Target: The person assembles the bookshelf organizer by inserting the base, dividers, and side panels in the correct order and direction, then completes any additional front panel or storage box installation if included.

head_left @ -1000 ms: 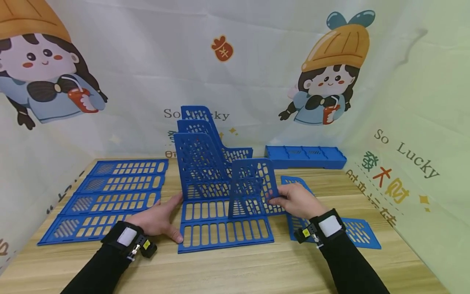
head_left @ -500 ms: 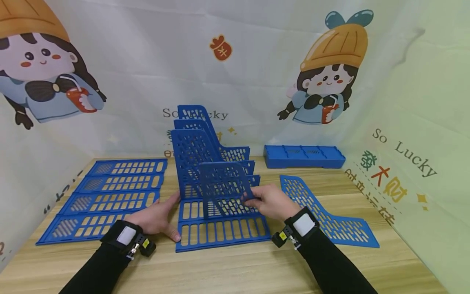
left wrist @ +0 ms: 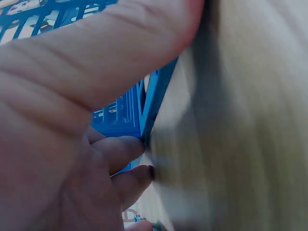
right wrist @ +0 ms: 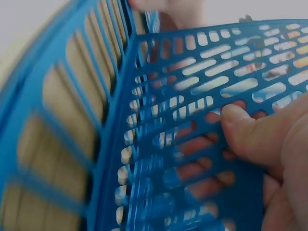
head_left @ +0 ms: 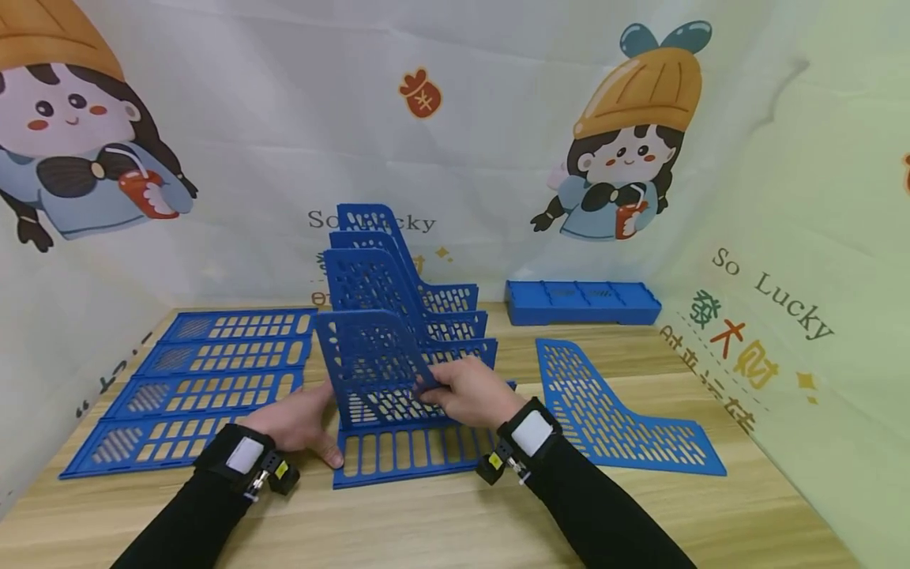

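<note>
A blue slatted base (head_left: 398, 458) lies on the table in the middle, and several blue perforated file divider panels (head_left: 362, 273) stand upright across its far part. My right hand (head_left: 479, 393) pinches another divider panel (head_left: 370, 340) by its sloping edge, thumb on the near face. That panel stands upright, its lower edge close over the base in front of the others. In the right wrist view the thumb presses the perforated panel (right wrist: 202, 139) beside the base slats (right wrist: 67, 139). My left hand (head_left: 298, 417) rests along the base's left edge, thumb at the near corner, fingers touching the side.
Several flat blue slatted panels (head_left: 249, 324) lie in a row at left. One L-shaped perforated panel (head_left: 618, 419) lies flat at right. A long blue compartmented piece (head_left: 583, 308) sits at the back right before the printed cloth backdrop (head_left: 483, 142).
My right hand has carried the divider panel leftward across the base, bringing it in line in front of the standing dividers. The left hand stays at the base's left edge.
</note>
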The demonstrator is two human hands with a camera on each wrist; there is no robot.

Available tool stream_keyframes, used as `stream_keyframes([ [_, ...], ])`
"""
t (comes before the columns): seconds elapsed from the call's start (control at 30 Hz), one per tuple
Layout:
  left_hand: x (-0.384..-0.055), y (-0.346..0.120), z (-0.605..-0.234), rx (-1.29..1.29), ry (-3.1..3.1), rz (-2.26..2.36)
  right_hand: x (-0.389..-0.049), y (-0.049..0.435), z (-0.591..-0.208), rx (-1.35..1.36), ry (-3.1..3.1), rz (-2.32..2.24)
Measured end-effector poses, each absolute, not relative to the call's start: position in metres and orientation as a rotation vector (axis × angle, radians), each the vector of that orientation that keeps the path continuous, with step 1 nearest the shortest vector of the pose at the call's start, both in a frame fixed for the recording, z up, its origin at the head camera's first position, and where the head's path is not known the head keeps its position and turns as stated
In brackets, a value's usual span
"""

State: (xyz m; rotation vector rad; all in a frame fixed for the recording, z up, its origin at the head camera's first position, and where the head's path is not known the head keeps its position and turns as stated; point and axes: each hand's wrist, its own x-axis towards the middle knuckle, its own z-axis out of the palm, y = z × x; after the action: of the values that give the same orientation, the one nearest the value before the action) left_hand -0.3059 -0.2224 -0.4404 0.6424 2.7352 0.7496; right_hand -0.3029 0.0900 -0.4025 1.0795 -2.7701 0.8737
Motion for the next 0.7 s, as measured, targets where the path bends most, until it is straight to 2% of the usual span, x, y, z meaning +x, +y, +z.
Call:
stream_keyframes([
  [0.13,-0.308,-0.224,-0.443,0.689,2.734,0.782,-0.301,0.084,-0.405,1.100,-2.759,0.878],
  [0.43,-0.308,-0.232,-0.454,0.611,2.673,0.869,-0.297,0.095,-0.407,1.125,-2.746,0.871],
  [0.53,-0.307,-0.233,-0.453,0.621,2.663,0.878,-0.295,0.115,-0.403,1.067,-2.728,1.002],
  [0.7,-0.311,-0.231,-0.450,0.598,2.664,0.926,-0.297,0.190,-0.396,0.699,-2.742,0.980],
])
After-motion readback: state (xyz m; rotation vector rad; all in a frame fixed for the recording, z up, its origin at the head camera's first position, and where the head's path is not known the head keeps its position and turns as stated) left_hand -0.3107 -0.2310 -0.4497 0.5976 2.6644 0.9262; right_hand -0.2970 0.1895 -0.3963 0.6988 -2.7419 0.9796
